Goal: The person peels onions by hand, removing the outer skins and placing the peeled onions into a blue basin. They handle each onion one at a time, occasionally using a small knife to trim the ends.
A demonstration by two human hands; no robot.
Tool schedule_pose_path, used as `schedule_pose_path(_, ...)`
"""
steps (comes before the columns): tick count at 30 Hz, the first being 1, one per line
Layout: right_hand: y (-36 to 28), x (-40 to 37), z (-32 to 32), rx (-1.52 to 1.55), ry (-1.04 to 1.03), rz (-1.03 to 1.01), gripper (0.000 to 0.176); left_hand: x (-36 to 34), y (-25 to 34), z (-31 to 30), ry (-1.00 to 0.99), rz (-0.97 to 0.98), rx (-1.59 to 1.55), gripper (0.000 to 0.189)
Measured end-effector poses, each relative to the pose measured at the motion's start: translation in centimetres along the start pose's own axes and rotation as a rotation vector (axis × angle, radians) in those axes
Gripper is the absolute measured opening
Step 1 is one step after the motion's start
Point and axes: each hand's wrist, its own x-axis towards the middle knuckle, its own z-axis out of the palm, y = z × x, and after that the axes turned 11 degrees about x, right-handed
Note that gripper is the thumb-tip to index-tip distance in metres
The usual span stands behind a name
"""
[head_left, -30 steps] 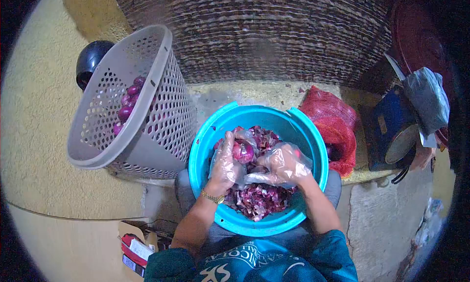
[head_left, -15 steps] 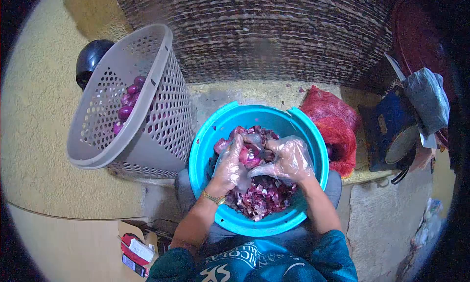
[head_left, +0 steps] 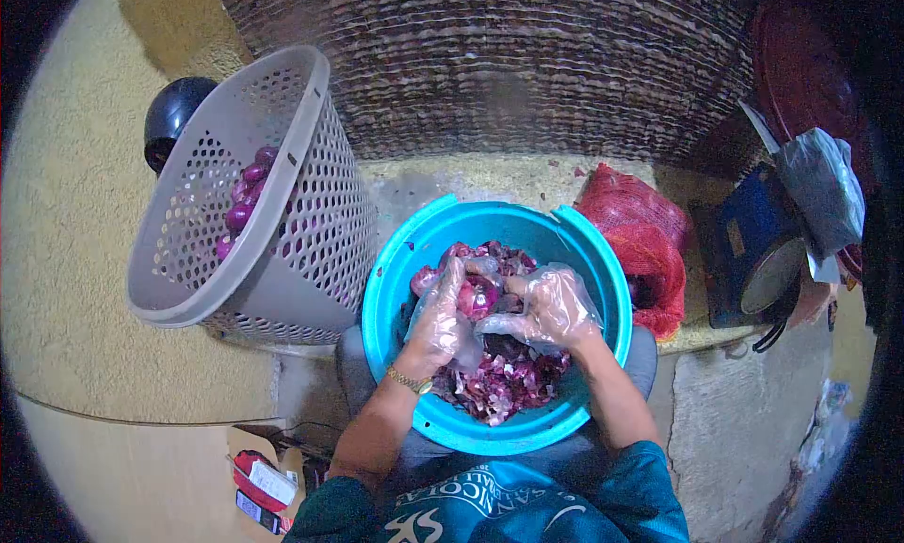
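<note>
left hand: in its clear plastic glove, the left hand (head_left: 438,322) is grasping a red onion (head_left: 478,296), fingers wrapping its outer side.
right hand: gloved too, the right hand (head_left: 557,307) is hovering just beside that onion, its fingers partly curling and its thumb stretching out; whether they are pinching anything, i cannot tell.
onion: it is sitting between the two hands, above the middle of the turquoise basin (head_left: 508,439), its purple skin shining.
basin: it is resting at the person's lap, holding loose onion skins (head_left: 504,388) below the hands and more onions (head_left: 424,279) beyond the left one.
wrist: a gold-coloured watch (head_left: 411,381) is circling the left wrist.
left side: a grey perforated basket (head_left: 325,213) is tilting, with red onions (head_left: 243,209) lying inside.
right side: a red mesh sack (head_left: 631,213) is slumping just beside the basin, and a blue weighing scale (head_left: 753,237) is standing farther out.
</note>
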Motion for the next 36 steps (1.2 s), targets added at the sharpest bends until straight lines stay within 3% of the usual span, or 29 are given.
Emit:
schedule_pose_path(7, -0.6, 0.1, -0.7, -0.05, -0.062, -0.012, 0.056, 0.5, -0.5, -0.6, -0.088, 0.055, -0.024, 0.045)
schedule_pose_path(9, -0.4, 0.0, -0.6, -0.054, -0.107, 0.0, 0.056, 0.2, 0.0, 0.0, 0.024, 0.019, -0.078, 0.043)
schedule_pose_path(15, 0.3, -0.1, -0.2, -0.076, -0.221, -0.007, 0.055, 1.8, -1.8, -2.2, 0.013, -0.016, -0.282, 0.043)
schedule_pose_path(18, 0.4, -0.2, -0.1, 0.026, -0.121, 0.047, 0.057, 1.9, -2.7, -2.6, 0.047, 0.086, -0.029, 0.041)
schedule_pose_path(23, -0.1, -0.1, 0.0, 0.051, 0.102, 0.103, 0.064, 1.2, -1.6, -1.6, -0.096, -0.046, -0.131, 0.047)
schedule_pose_path(34, -0.6, 0.2, -0.4, -0.056, 0.028, 0.08, 0.061, 0.2, 0.1, -0.3, -0.059, -0.067, -0.162, 0.042)
schedule_pose_path(36, -0.4, 0.2, -0.2, -0.051, 0.02, 0.072, 0.06, -0.1, 0.5, 0.3, 0.069, -0.064, -0.091, 0.039)
